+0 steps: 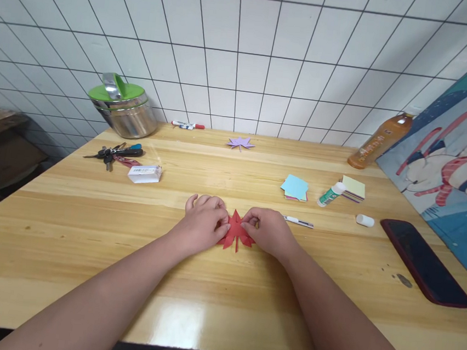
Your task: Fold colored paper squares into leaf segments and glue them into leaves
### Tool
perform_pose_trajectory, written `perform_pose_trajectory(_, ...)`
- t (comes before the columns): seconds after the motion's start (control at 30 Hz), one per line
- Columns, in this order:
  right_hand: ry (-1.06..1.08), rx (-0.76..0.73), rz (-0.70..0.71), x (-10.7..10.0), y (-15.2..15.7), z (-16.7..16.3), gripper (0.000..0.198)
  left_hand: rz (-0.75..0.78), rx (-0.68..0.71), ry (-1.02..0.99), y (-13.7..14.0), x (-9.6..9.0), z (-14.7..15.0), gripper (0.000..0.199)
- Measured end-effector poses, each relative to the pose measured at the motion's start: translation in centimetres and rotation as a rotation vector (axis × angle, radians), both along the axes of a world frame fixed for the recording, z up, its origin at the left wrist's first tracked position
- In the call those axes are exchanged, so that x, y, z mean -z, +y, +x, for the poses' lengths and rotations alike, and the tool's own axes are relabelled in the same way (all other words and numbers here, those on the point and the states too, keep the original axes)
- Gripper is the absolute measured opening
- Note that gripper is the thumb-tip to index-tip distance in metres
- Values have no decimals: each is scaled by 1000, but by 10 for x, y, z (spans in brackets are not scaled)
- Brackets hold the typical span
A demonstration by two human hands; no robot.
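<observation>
A red paper maple leaf (236, 231) lies on the wooden table between my two hands, its stem pointing toward me. My left hand (206, 222) grips the leaf's left side with thumb and index finger, the other fingers curled above the table. On the opposite edge, my right hand (267, 230) pinches the leaf between thumb and forefinger. Parts of the leaf's side points are hidden under the fingers. Just beyond my right hand lies a slim white cutter knife (299, 222). Farther back, near the wall, rests a purple paper leaf (241, 143).
Right: blue paper sheets (295, 186), a glue stick (330, 195), its white cap (365, 220), a sticky-note stack (353, 188), a phone (425, 262), a coin (404, 280) and a tea bottle (381, 139). Left: a small white box (145, 173), keys (114, 152), a steel pot (129, 118). A marker (187, 125) lies by the wall.
</observation>
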State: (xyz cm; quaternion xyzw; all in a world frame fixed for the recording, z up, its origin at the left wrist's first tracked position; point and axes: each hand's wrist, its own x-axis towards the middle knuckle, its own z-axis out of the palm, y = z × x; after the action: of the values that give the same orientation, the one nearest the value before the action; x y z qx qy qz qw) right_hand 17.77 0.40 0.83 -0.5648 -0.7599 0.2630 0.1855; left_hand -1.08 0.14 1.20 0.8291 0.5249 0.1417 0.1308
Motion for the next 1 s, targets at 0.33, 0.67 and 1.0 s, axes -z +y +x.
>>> perform_pose_trajectory(0.33,-62,-36,58,3,0,0,5,123,158,53,-6,-8,7,10)
perform_pose_trajectory(0.67,-94,-25,23,4,0,-2,5,139,377,179,-4,-15,3,15)
perform_pose_trajectory(1.0,-77,70,235,8,-10,-5,26,128,373,361,-32,-22,6,29)
